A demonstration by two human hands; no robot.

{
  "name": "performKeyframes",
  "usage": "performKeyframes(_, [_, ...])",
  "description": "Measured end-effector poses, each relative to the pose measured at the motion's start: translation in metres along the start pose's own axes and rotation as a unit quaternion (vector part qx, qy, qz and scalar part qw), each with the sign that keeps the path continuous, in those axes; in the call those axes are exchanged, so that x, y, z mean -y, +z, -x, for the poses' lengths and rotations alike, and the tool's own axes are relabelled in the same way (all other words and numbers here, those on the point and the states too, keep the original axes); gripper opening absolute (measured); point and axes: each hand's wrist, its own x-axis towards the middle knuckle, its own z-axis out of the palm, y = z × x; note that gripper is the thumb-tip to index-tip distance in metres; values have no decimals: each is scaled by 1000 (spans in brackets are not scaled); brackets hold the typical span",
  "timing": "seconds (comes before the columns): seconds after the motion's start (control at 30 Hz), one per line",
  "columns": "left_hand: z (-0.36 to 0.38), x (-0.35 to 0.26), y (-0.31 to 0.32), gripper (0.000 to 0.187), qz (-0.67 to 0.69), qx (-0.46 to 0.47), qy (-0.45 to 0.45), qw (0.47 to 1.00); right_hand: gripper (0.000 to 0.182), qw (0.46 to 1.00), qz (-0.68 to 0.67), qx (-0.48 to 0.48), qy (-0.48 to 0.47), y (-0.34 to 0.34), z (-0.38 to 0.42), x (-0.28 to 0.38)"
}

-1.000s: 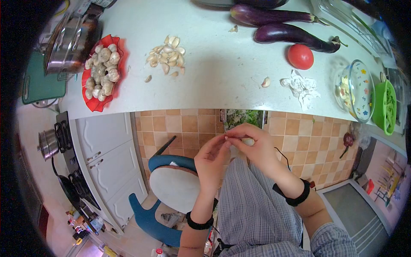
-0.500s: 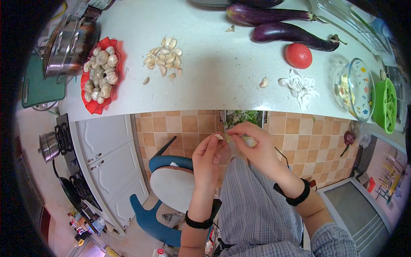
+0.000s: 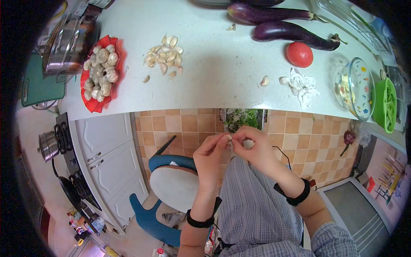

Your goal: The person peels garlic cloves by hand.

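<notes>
My left hand pinches a small garlic clove in front of the counter's edge. The fingertips of my right hand are closed on the same clove from the other side, and they cover much of it. A heap of loose garlic cloves lies on the white counter. A single clove sits farther right, beside a crumpled white tissue. Whole garlic bulbs fill a red scalloped dish on the left. Pale peeled pieces rest in a clear glass bowl.
Two purple eggplants and a tomato lie at the back right. A green basket stands beyond the bowl. Under the counter edge is a bin of green scraps. A blue chair and round stool seat stand left of my legs.
My hands have come closer together, and the right fingertips now meet the left ones at the clove. The things on the counter stay in place.
</notes>
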Motion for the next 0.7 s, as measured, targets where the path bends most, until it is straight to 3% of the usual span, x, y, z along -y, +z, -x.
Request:
performKeyframes(0.17, [2,-3,0,13,-8,19,-12,1000,8,998,-57,15,22,-1,0,-8])
performKeyframes(0.33, [3,0,-6,15,97,22,-114,989,8,994,-93,38,47,-1,1,-15])
performKeyframes(0.43, [-1,10,-18,16,156,64,-139,976,8,988,-137,40,50,1,1,-17])
performKeyframes(0.5, [-3,14,-22,17,175,85,-141,971,8,972,-201,70,104,1,1,-18])
performKeyframes(0.63, [-3,14,-24,18,196,108,-155,962,10,963,-222,78,128,0,2,-19])
performKeyframes(0.7, [-1,7,-19,18,154,100,-136,974,10,980,-164,56,98,1,2,-14])
